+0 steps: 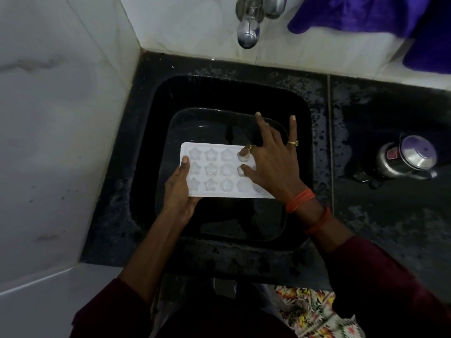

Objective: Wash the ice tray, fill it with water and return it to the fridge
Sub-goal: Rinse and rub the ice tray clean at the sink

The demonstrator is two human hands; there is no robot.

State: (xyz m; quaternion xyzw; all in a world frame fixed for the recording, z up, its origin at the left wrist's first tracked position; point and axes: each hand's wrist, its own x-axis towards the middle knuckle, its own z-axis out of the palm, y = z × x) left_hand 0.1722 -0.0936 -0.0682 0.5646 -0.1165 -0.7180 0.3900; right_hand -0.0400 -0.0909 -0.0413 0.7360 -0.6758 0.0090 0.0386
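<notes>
head view: left hand [179, 191] grasps the ice tray [214, 170], right hand [275, 167] spread, fingertips pressing its cells.

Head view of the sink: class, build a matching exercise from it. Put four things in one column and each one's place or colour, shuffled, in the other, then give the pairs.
Things
1 ice tray
2 tap
3 cloth
4 steel pot

Place or colour
A purple
B on the counter, right of the sink
C white, gripped by the left hand over the sink
D on the tiled wall above the sink

Pairs: 1-C, 2-D, 3-A, 4-B
</notes>
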